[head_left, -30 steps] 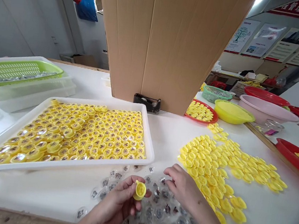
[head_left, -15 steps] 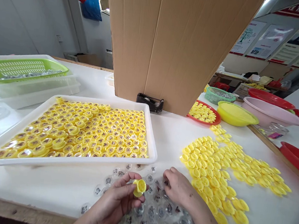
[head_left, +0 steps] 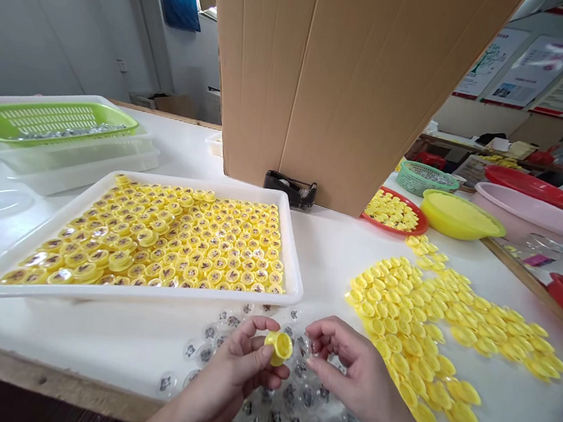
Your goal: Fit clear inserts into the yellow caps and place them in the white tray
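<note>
While left hand [head_left: 223,383] pinches a yellow plastic cap [head_left: 278,347], right hand [head_left: 357,373] hovers open just beside it, above clear blisters [head_left: 304,401]; cap's base partly hidden

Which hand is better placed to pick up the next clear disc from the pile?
Probably the right hand: it sits beside the clear printed discs and looks free, while the left hand holds the yellow cap.

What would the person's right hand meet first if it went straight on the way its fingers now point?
Probably the yellow plastic cap pinched in the left hand, just ahead of the right hand. The clear printed pieces lie lower, below that line, though depth is hard to judge from this one view.
</note>
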Demonstrator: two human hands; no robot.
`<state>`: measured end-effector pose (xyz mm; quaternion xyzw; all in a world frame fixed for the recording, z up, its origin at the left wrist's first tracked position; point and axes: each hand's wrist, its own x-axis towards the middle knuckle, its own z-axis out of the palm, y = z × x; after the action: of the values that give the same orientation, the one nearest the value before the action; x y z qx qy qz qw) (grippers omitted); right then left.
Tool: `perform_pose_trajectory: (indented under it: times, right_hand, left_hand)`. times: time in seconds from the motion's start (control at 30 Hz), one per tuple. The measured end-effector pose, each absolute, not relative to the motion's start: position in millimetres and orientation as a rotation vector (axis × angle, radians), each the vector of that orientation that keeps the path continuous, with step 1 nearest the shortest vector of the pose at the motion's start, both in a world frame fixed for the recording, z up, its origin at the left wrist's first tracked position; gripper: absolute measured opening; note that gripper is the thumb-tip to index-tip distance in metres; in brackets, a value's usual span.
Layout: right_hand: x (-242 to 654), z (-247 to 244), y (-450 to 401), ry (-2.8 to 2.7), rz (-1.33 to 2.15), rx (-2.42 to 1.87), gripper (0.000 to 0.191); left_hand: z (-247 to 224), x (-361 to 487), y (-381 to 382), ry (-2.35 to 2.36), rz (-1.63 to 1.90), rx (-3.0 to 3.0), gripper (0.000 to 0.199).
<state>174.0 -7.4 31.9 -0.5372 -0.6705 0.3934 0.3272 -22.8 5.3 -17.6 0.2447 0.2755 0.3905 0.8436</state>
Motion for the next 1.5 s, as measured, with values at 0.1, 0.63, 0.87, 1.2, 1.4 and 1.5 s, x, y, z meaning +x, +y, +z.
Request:
perform_pose_trajectory:
  times: [0.1, 0.63, 0.87, 1.2, 1.4, 1.5]
  right_hand:
    - [164.5, 36.8, -10.0, -1.802, 0.979, -1.361, 0.021]
    - [145.2, 42.0, -12.8, -2.082, 0.555, -1.266, 0.033]
    - [145.5, 41.9, -17.4, -2.151, 0.424, -1.288, 0.037]
    - [147.6, 37.4, -22.6, -2.191, 0.351, -1.26, 0.036]
    - [148.3, 35.3, -23.1, -2.197, 0.313, -1.246, 0.032]
    - [145.5, 34.4, -21.8, -2.182, 0.318, -1.246, 0.036]
  left_hand:
    - [-15.1, -20.4, 4.1, 0.596, 0.856, 0.542, 0.038]
    - [-8.7, -20.5, 2.0, 0.693, 0.924, 0.664, 0.04]
    - [-5.0, -22.5, 4.9, 0.683, 0.903, 0.745, 0.038]
    - [-1.5, -20.3, 0.8, 0.709, 0.905, 0.764, 0.041]
    - [2.8, -17.8, -3.5, 0.77, 0.892, 0.767, 0.046]
    - [3.8, -17.8, -4.6, 0.703, 0.862, 0.794, 0.047]
